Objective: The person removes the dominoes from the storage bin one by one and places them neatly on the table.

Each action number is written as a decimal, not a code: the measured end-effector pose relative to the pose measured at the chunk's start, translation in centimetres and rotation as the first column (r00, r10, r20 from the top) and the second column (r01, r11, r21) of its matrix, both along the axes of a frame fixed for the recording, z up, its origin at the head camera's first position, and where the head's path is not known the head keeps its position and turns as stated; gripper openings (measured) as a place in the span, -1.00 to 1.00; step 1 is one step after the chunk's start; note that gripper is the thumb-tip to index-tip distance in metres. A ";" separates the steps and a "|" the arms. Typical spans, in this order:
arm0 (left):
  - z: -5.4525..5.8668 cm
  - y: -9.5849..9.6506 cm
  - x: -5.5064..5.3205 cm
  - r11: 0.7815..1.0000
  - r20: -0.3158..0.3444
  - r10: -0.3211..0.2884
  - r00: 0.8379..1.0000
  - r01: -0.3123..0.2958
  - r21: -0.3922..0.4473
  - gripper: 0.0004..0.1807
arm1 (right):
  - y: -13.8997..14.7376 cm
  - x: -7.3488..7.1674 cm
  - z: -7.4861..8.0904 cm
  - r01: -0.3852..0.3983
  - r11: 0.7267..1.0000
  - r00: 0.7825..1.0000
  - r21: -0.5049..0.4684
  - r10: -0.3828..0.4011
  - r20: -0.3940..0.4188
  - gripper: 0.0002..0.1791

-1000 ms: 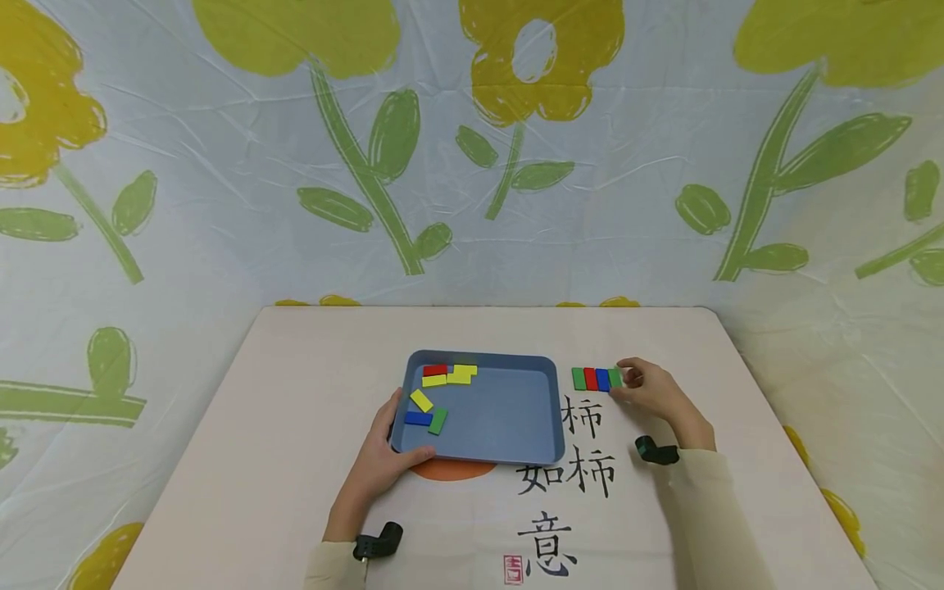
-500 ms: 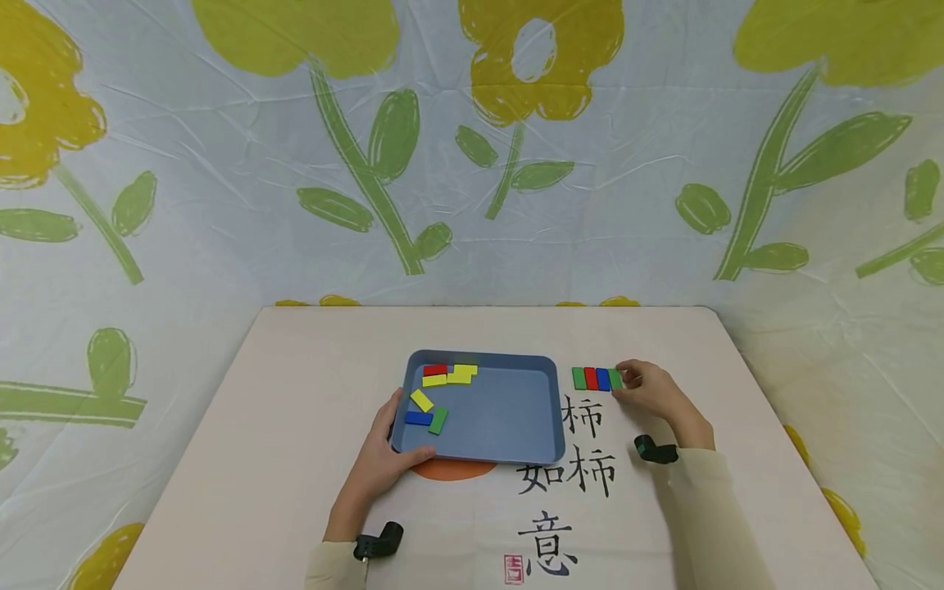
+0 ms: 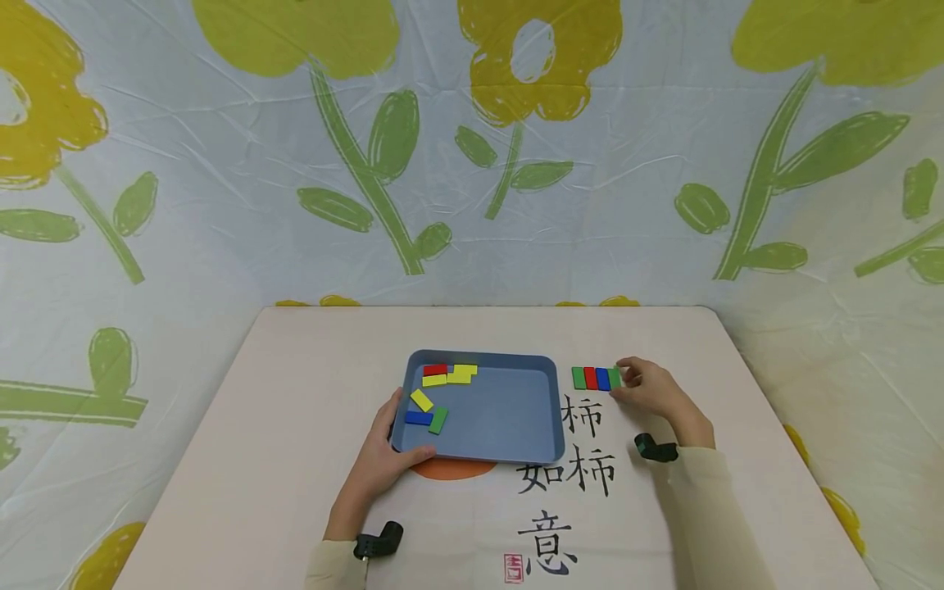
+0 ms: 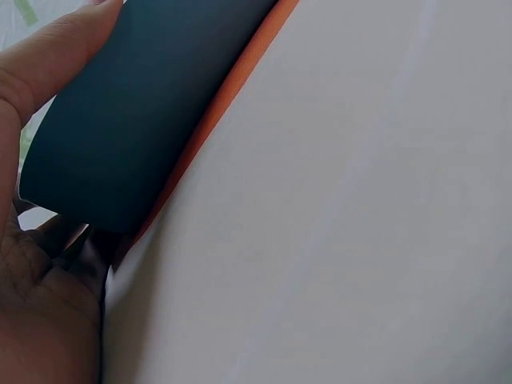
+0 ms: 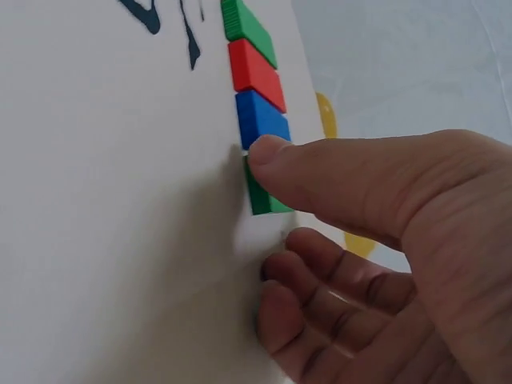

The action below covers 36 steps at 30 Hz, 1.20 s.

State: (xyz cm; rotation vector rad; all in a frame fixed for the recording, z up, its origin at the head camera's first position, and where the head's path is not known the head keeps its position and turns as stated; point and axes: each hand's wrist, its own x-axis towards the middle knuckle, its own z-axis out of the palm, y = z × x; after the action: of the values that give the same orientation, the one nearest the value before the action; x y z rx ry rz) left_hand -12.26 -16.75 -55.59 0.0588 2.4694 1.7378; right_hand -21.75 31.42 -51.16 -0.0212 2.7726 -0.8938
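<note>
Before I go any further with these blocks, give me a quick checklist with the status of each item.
1. Left hand on the tray: ok, holding its near left corner.
2. Row of blocks lined up: ok, green, red, blue, green side by side, right of the tray.
3. Right hand at the end green block: ok, thumb touching it.
4. Firm grip on that block: cannot tell, hand partly hides it.
5. Tray blocks all squared up: not ok, one yellow block lies slanted.

The left hand holds the tray at its near left corner, thumb on the front edge. The right hand is right of the tray, thumb and finger pinching.
</note>
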 end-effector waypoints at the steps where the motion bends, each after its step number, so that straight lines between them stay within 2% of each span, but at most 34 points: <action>1: 0.0 0.0 0.0 1.000 0.001 0.001 1.000 -0.001 0.002 0.26 | 0.0 0.0 0.2 -0.003 1.000 1.000 0.002 0.003 0.002 -0.36; 4: -0.1 0.0 -0.1 1.000 0.002 0.004 1.000 -0.004 -0.001 0.26 | -0.3 -0.2 0.8 -0.026 1.000 1.000 0.012 0.026 -0.008 -0.32; 11: -0.1 0.0 -0.1 1.000 0.006 0.010 1.000 -0.010 -0.001 0.26 | -1.8 -0.7 2.6 -0.121 0.993 0.988 0.006 0.121 -0.097 -0.25; 16: 0.0 0.0 0.0 1.000 0.007 0.006 1.000 -0.006 -0.005 0.27 | -4.0 -1.0 3.9 -0.194 0.981 0.973 -0.015 0.191 -0.132 -0.27; 21: 0.2 -0.1 0.0 1.000 0.004 0.014 1.000 -0.014 -0.015 0.27 | -6.7 -1.5 4.7 -0.247 0.967 0.963 -0.055 0.239 -0.126 -0.25; 29: 0.2 -0.1 -0.1 1.000 0.007 0.006 1.000 -0.006 -0.016 0.26 | -12.0 -2.0 4.8 -0.346 0.934 0.932 -0.094 0.330 -0.148 -0.31; 36: 0.0 0.0 0.1 1.000 -0.004 0.006 1.000 -0.007 -0.011 0.26 | -16.7 -2.3 3.8 -0.411 0.907 0.906 -0.095 0.395 -0.150 -0.32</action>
State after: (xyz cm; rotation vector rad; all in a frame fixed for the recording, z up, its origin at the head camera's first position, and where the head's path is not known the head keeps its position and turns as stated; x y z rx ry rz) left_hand -12.21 -16.71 -55.56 0.0529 2.4839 1.7284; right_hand -24.06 14.71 -47.40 -0.6717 2.6639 -0.9738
